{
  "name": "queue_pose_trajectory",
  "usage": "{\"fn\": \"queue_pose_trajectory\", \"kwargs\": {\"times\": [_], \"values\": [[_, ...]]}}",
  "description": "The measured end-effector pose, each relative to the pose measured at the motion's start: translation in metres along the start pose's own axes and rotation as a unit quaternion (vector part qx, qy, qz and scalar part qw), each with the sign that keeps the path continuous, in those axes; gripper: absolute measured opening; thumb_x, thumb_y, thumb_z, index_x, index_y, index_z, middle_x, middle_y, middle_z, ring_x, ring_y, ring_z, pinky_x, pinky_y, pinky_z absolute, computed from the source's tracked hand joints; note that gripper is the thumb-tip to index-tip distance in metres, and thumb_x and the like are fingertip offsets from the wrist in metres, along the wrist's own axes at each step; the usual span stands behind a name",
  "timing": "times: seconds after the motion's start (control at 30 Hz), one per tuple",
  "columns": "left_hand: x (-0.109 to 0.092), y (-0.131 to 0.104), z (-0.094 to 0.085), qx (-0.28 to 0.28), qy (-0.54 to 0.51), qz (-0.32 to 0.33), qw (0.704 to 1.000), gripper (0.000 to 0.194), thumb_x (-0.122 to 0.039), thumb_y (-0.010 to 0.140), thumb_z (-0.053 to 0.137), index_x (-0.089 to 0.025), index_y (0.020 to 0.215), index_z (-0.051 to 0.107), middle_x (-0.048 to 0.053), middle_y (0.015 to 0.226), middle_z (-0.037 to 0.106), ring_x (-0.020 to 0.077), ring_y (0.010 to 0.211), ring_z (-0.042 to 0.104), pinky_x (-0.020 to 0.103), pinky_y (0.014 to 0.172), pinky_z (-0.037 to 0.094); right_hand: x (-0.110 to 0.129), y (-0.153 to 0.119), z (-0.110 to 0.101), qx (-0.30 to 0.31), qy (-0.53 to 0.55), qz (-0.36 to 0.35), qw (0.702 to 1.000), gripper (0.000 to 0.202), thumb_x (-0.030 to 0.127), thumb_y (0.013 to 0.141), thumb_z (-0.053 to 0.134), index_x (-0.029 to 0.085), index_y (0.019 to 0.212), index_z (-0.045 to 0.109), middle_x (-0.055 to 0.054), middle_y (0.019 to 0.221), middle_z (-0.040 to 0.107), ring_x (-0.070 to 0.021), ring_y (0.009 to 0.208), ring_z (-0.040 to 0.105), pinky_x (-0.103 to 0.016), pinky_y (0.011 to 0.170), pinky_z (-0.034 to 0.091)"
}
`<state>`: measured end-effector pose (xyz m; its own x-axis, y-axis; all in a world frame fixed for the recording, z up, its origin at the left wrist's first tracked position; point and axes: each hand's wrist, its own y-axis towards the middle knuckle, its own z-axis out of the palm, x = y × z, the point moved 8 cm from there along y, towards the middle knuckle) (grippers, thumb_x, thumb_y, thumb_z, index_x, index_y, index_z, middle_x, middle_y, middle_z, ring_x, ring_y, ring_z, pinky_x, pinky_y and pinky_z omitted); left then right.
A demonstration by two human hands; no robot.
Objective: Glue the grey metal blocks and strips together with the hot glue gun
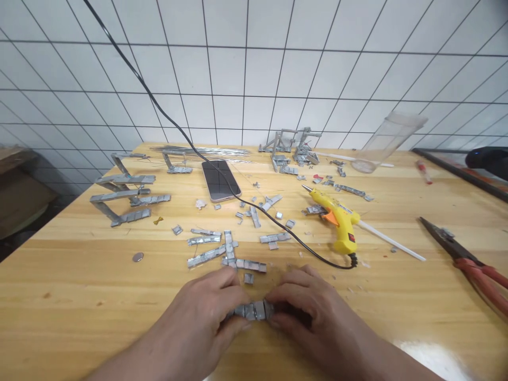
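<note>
Strip (255, 310), ends hidden by hands (260, 312).

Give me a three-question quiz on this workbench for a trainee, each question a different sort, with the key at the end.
1. True or false: the black cord runs across the phone.
2. What is held between the left hand and the right hand?
A) the red-handled pliers
B) a gray segmented strip
C) the clear plastic cup
3. Fill in the blank: the trigger of the yellow glue gun is ____ in color.

Key: 1 true; 2 B; 3 orange.
</note>
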<state>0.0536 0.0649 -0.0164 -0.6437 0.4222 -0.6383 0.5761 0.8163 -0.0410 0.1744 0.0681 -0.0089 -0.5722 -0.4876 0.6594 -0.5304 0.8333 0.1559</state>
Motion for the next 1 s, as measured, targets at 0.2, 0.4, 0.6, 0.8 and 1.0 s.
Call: {"fn": "queue_pose_trajectory", "kwargs": {"times": [0.2, 0.4, 0.6, 0.8, 1.0], "values": [[-0.004, -0.002, -0.004, -0.004, -0.01, 0.006, 1.0, 0.02, -0.009, 0.08, 0.055, -0.025, 0.089, 0.06, -0.001, 0.092, 0.058, 0.0157, 0.087, 0.055, 0.026, 0.075, 0.044, -0.001, -0.002, 0.003, 0.005, 0.005, -0.001, 1.0, 0.021, 0.005, 0.076, 0.062, 0.023, 0.086, 0.068, -0.001, 0.078, 0.068, -0.019, 0.075, 0.059, -0.033, 0.072, 0.04], [-0.001, -0.004, -0.011, 0.001, 0.003, -0.033, 0.999, 0.031, -0.003, 0.068, 0.057, -0.024, 0.092, 0.059, -0.001, 0.089, 0.056, 0.0158, 0.079, 0.055, 0.026, 0.067, 0.044, -0.002, -0.006, 0.003, 0.045, 0.012, 0.014, 0.999, 0.029, 0.006, 0.069, 0.066, 0.023, 0.093, 0.064, 0.0, 0.077, 0.068, -0.0197, 0.073, 0.058, -0.034, 0.072, 0.042], [-0.001, -0.005, -0.016, -0.012, -0.001, -0.025, 1.0, 0.035, -0.009, 0.072, 0.062, -0.028, 0.101, 0.059, 0.0, 0.097, 0.057, 0.0178, 0.088, 0.056, 0.028, 0.075, 0.047, -0.007, -0.008, -0.003, 0.009, -0.013, 0.018, 1.0, 0.03, 0.008, 0.068, 0.066, 0.02, 0.096, 0.063, -0.004, 0.087, 0.07, -0.0223, 0.079, 0.059, -0.036, 0.072, 0.042], [-0.004, -0.005, -0.014, 0.006, 0.013, -0.017, 1.0, 0.022, -0.015, 0.077, 0.06, -0.027, 0.096, 0.062, 0.001, 0.094, 0.058, 0.0177, 0.086, 0.057, 0.028, 0.076, 0.049, -0.002, -0.004, 0.003, 0.002, -0.034, 0.001, 0.999, 0.017, 0.011, 0.072, 0.065, 0.021, 0.087, 0.066, -0.003, 0.079, 0.069, -0.0215, 0.073, 0.06, -0.036, 0.07, 0.04], [-0.008, -0.004, -0.011, -0.002, 0.016, 0.01, 1.0, 0.023, -0.017, 0.084, 0.053, -0.029, 0.103, 0.06, 0.001, 0.097, 0.06, 0.0178, 0.09, 0.057, 0.03, 0.082, 0.05, 0.004, -0.002, 0.004, -0.006, -0.023, -0.023, 0.999, 0.016, 0.009, 0.074, 0.062, 0.021, 0.083, 0.066, -0.002, 0.075, 0.067, -0.0193, 0.07, 0.059, -0.033, 0.066, 0.038]]}}
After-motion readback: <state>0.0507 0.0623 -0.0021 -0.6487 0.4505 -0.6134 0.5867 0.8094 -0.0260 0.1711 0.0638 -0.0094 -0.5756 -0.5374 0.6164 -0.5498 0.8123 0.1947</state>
